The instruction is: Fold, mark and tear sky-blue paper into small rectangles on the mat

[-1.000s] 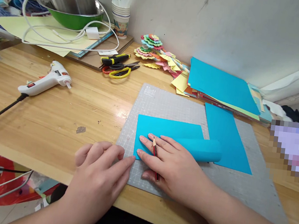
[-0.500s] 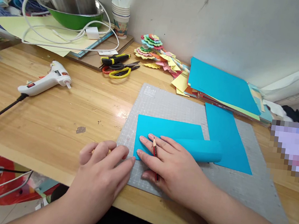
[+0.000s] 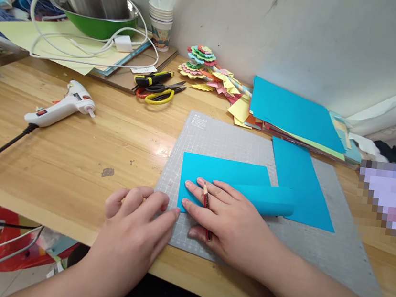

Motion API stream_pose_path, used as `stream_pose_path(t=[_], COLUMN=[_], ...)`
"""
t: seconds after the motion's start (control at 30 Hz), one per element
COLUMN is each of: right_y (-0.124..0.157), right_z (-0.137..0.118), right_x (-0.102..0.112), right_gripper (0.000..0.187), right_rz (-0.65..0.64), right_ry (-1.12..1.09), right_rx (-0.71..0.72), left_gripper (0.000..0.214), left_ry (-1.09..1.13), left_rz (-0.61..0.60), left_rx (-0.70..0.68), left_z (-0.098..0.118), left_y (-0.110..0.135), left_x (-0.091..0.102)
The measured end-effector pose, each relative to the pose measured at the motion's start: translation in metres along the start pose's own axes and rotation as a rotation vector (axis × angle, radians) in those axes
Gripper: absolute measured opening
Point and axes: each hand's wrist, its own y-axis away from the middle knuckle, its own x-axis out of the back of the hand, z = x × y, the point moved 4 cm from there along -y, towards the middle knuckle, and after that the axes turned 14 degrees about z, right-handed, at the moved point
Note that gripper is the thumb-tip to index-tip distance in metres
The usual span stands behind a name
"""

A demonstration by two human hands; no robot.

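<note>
One glue gun (image 3: 60, 106) — well apart from the curled sheet (image 3: 229, 169).

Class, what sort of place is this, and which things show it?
Probably a paper-craft workspace on a wooden table: a gridded grey cutting mat, a white plastic glue gun and layered multicoloured paper flowers suggest it.

Beyond the hands (image 3: 134, 227), the wooden worktop (image 3: 73, 162) is backed by a pale grey wall (image 3: 304, 46), marked high up by a dark scuff (image 3: 273, 4). The light-brown grain is broken by a small grey patch (image 3: 107, 172) ahead and leftward of them. Light is thrown back nearby as whitish glare (image 3: 160, 149). Pale floor (image 3: 19, 281) is glimpsed below, to their left.
</note>
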Motion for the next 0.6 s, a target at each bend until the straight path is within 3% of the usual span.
stream_pose_path(t=[0.6], right_y=[0.0007], right_z=[0.0007], right_x=[-0.0003], right_gripper=[0.037], right_rz=[-0.022], right_ry=[-0.005], right_rx=[0.001], left_gripper=[0.014], left_ry=[0.017], left_rz=[0.047], left_rx=[0.011], left_z=[0.0001], left_y=[0.0003], left_x=[0.0019])
